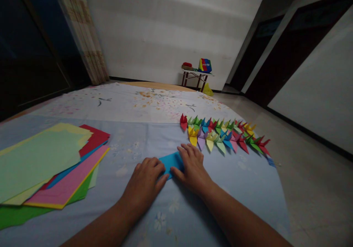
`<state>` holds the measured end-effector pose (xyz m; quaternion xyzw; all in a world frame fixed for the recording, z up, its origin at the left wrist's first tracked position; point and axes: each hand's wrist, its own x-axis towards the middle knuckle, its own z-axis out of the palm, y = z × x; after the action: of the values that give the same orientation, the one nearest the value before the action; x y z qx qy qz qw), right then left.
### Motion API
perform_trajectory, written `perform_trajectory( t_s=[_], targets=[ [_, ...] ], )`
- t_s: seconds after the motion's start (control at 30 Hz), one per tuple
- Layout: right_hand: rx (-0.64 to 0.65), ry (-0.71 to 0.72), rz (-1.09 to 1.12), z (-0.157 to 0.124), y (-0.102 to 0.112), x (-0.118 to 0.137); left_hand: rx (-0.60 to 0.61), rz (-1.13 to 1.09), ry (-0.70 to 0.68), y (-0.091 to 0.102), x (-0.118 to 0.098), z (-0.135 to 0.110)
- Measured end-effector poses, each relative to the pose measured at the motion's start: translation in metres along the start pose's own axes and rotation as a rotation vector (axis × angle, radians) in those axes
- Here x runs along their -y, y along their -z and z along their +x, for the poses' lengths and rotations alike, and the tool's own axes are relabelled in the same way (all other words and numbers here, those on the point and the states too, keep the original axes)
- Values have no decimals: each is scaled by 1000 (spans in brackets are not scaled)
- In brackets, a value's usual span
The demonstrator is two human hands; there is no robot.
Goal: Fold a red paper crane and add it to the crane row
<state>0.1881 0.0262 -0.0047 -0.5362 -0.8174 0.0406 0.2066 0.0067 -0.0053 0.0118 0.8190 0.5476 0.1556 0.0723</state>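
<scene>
A small folded piece of blue paper (171,162) lies on the tablecloth in front of me, between my two hands. At its left end, my left hand (147,175) grips the edge with curled fingers and the thumb low. My right hand (191,166) holds the opposite end, fingertips at the far edge and thumb on the near part. The hands cover both ends of the paper, so its full outline is hidden. Just beyond my right hand stand folded paper cranes (210,141) in two rows, in red, yellow, green, blue, pink and purple.
A fanned stack of coloured paper sheets (35,162) lies on the left of the table. Light blue floral cloth (149,138) covers the near side, white floral cloth (121,103) the far side. By the wall, a small stand (197,72) carries a colourful box (205,65).
</scene>
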Motion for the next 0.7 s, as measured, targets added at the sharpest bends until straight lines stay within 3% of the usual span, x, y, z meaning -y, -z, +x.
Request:
perform_trajectory(
  t_s=[0.33,0.7],
  targets=[
    [84,-37,-72,-3,3,9,11,85,-12,-2,-2,1],
    [112,-182,-102,-3,20,-29,16,64,-17,-2,0,0]
  ],
)
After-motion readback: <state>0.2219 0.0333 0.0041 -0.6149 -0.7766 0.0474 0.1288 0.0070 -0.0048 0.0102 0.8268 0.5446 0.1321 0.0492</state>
